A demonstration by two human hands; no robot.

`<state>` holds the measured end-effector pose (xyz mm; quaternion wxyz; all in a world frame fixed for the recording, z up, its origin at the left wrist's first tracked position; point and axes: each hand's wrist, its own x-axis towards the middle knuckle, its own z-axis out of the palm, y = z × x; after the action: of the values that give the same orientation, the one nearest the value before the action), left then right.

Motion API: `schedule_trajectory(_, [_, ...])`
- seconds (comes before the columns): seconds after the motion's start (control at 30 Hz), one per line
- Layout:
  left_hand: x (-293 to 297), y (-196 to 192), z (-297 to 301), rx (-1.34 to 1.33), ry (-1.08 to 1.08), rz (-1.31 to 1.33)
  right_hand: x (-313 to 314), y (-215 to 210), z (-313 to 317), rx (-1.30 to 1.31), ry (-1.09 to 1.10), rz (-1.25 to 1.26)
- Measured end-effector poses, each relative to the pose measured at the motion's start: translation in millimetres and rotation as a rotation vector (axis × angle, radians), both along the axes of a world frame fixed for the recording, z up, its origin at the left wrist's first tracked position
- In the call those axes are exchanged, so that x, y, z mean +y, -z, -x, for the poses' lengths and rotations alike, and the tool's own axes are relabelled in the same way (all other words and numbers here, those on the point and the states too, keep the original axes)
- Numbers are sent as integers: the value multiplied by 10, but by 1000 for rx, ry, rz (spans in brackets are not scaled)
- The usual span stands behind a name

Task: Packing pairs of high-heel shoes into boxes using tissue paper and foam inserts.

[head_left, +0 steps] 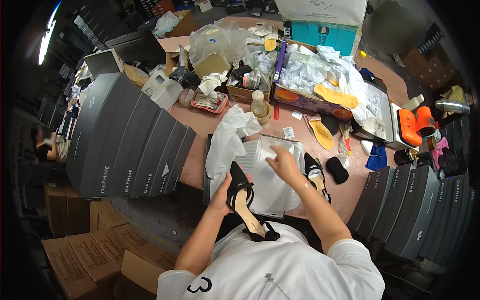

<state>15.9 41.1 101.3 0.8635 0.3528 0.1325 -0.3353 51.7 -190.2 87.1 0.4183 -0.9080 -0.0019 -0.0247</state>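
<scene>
Black pointed-toe slingback shoe with a tan insole and thin heel [244,202] sits in your left hand [221,196], toe pointing toward twelve o'clock, heel and strap hanging toward your chest at six. Your left fingers are curled under the sole at mid-length, thumb along its edge; how tightly they press I cannot tell. The shoe looks light and stiff through the sole, with a smooth upper that may slip and a thin strap that would likely bend or scuff, so the waist of the sole where you already hold it seems the safest grip, not the strap or heel tip.

Your right hand [284,164] rests at one o'clock of the shoe, fingers loosely bent and pressing down on crumpled white tissue paper [265,175] inside an open grey shoebox [207,165]. That paper is soft and probably tears easily.

At three o'clock, just beside the box, lies a second black shoe [315,175]. A stack of dark grey shoeboxes [130,145] stands at nine o'clock on the pinkish worktable [295,135].
</scene>
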Motion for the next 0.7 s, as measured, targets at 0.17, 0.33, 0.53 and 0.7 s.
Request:
schedule_trajectory(0.17, [-255,-155,419,164,-61,64,-171,940,-603,0,43,341])
schedule_trajectory(0.33, [-81,-82,318,243,-168,20,-118,-284,-54,-24,-190,-126])
schedule_trajectory(0.53, [-351,-268,432,238,-140,45,512,-444,508,-210,-496,-145])
schedule_trajectory(0.7, [-262,-223,485,200,-86,26,378,-434,752,-112,-377,-278])
